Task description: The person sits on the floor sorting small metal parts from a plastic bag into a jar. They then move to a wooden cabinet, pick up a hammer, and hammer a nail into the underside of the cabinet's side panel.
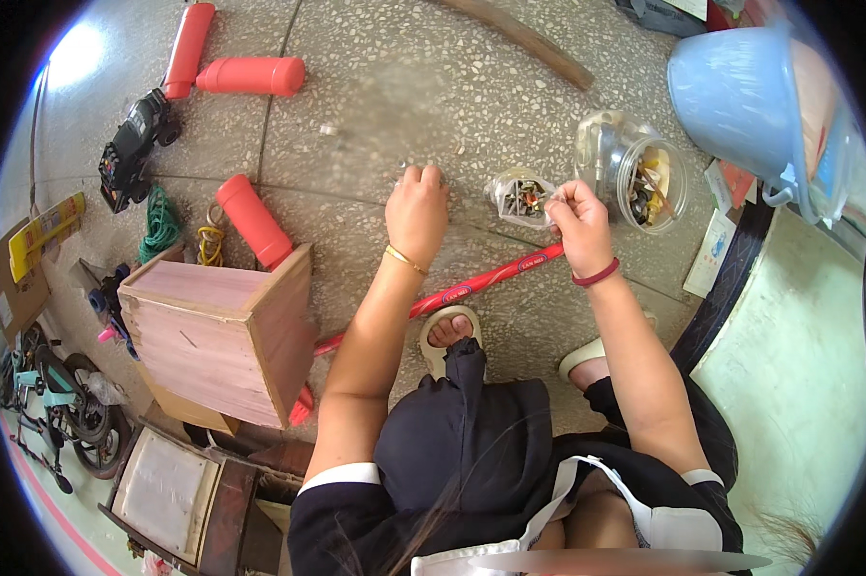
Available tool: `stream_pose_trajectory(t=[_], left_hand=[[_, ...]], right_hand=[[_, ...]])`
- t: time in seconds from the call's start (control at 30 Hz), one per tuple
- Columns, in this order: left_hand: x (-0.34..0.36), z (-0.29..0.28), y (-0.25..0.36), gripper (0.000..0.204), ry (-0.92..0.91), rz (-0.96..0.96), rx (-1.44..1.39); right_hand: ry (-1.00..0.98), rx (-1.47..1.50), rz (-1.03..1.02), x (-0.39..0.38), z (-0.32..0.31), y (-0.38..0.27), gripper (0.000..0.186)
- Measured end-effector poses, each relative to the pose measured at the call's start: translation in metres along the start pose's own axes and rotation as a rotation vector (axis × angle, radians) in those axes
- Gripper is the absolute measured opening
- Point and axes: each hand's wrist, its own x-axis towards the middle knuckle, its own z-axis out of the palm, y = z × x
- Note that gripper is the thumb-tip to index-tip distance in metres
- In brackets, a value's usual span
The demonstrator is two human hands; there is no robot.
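Note:
My right hand [581, 228] is closed in a pinch on the edge of a small clear plastic bag [506, 200], which stands open on the floor. Small mixed metal and coloured pieces [526, 198] fill it. To the left of the bag, my left hand [418, 217] is low over the floor with its fingers curled together. What its fingertips hold, if anything, is hidden. Just right of my right hand a clear plastic jar [661, 216] lies tilted, its mouth toward me, with more small pieces inside. A red pole [486, 280] lies on the floor below both hands.
A pink wooden box [198, 331] stands at the left, beside red bottles [255, 223] and a black toy truck [133, 146]. A blue bucket [735, 91] is at the far right. A wooden stick [529, 40] lies at the far edge. My feet are close below the hands.

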Motion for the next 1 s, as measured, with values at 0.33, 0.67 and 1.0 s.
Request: stream_pose_trajectory(t=[0.33, 0.67, 1.0], left_hand=[[0.005, -0.021, 0.006, 0.008, -0.018, -0.073, -0.117], [-0.011, -0.057, 0.098, 0.012, 0.15, 0.465, -0.378], [0.007, -0.041, 0.002, 0.037, 0.159, -0.067, 0.008]], right_hand=[[-0.021, 0.014, 0.085, -0.018, 0.012, -0.027, 0.01], [0.009, 0.003, 0.047, -0.015, -0.006, 0.005, 0.008], [0.009, -0.017, 0.042, -0.014, -0.005, 0.006, 0.009]])
